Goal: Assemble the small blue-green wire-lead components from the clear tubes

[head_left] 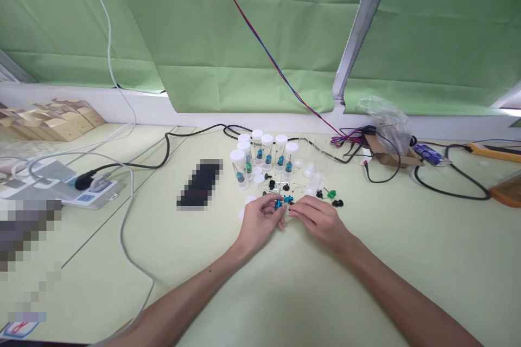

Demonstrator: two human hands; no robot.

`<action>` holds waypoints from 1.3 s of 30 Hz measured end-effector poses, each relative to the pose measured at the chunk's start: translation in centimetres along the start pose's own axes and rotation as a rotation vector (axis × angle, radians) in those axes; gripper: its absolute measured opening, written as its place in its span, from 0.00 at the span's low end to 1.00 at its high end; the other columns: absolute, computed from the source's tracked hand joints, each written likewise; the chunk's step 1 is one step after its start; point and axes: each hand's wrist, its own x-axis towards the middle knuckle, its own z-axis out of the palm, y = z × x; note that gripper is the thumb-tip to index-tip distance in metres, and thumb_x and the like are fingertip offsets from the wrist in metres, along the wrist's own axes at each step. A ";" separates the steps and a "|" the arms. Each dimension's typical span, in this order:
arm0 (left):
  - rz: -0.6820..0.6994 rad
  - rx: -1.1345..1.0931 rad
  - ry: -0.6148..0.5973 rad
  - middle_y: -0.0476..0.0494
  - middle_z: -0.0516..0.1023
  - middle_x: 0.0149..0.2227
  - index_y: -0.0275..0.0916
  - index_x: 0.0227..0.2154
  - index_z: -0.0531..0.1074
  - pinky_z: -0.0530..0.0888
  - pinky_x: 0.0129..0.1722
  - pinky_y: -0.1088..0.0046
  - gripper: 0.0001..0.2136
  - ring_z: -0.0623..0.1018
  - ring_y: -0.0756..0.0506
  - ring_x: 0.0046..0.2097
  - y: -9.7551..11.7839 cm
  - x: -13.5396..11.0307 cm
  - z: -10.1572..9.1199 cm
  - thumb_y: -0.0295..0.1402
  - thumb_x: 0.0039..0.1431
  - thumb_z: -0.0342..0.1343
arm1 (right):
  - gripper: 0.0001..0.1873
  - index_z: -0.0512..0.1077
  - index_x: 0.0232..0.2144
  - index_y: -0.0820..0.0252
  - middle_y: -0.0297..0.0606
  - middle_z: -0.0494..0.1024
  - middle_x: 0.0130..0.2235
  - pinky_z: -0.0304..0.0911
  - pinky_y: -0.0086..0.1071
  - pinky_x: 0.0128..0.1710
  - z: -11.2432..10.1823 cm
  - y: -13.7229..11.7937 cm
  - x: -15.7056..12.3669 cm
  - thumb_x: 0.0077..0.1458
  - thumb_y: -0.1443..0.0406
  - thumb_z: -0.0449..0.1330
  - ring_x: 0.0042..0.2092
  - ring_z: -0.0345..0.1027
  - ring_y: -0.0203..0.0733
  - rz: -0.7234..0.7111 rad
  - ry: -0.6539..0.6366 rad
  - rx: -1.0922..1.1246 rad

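My left hand (262,219) pinches a small blue metal part (279,204) between thumb and fingertips, low over the table. My right hand (317,216) meets it from the right, fingertips curled close together at the same spot; what they grip is too small to make out. Another blue part (288,199) lies just behind the fingers. Behind the hands stand several clear vials with white caps (264,154), each holding a blue or green part. Loose black pieces (337,203), a green piece (331,194) and white caps (259,178) lie scattered around.
A black pixelated object (199,184) lies left of the vials. A power strip (87,191) with black and white cables sits at the left. A cardboard box with a plastic bag (386,135) and red-blue wires are at the back right. Wooden blocks (57,119) sit far left.
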 end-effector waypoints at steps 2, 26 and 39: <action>0.005 0.009 0.000 0.53 0.70 0.21 0.38 0.36 0.72 0.74 0.24 0.73 0.12 0.76 0.49 0.21 0.0 0.0 0.0 0.40 0.53 0.61 | 0.09 0.75 0.38 0.59 0.41 0.77 0.33 0.68 0.34 0.33 0.1 0.0 -0.1 0.64 0.67 0.54 0.33 0.71 0.40 -0.001 0.004 0.004; 0.030 0.061 -0.002 0.53 0.71 0.22 0.37 0.36 0.73 0.73 0.23 0.76 0.09 0.76 0.50 0.21 -0.2 -0.1 0.0 0.37 0.55 0.60 | 0.10 0.73 0.32 0.59 0.35 0.73 0.25 0.64 0.31 0.28 0.7 -0.9 0.2 0.64 0.68 0.53 0.26 0.66 0.36 0.226 0.132 0.118; 0.027 0.038 0.013 0.53 0.70 0.21 0.38 0.36 0.73 0.73 0.22 0.76 0.10 0.75 0.50 0.21 -0.5 -0.1 -0.1 0.37 0.54 0.60 | 0.15 0.72 0.26 0.62 0.33 0.73 0.23 0.61 0.26 0.18 1.8 -1.4 0.3 0.57 0.57 0.61 0.20 0.63 0.32 0.843 0.226 0.798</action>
